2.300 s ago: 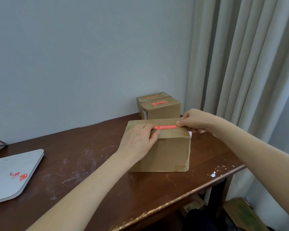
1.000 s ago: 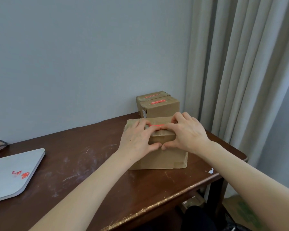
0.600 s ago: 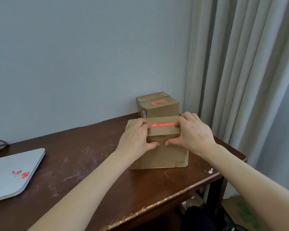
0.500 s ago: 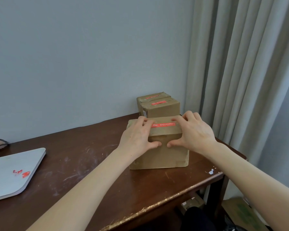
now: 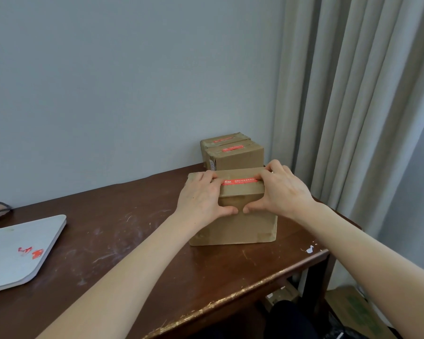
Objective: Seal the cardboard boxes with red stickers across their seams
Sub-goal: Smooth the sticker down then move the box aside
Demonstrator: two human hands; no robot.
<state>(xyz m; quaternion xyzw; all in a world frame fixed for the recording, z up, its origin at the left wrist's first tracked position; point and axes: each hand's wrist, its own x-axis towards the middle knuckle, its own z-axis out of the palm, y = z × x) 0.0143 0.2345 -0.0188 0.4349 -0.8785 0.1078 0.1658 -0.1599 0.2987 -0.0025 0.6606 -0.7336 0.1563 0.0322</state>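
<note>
- Box: brown cardboard, centre-right of frame on table, red white-printed sticker along its top.
- Left hand, right hand: fingers laid flat, pressing sticker's ends, thumbs against front face.

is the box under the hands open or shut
Shut: the near box has flat flaps, a red sticker across the top, left hand and right hand pressing its ends.

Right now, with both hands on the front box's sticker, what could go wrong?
The ends of the red sticker lie hidden under the left hand and right hand, so a crease or lifted end could go unnoticed. Hard pressing might also shove the front box into the sealed boxes behind.
</note>
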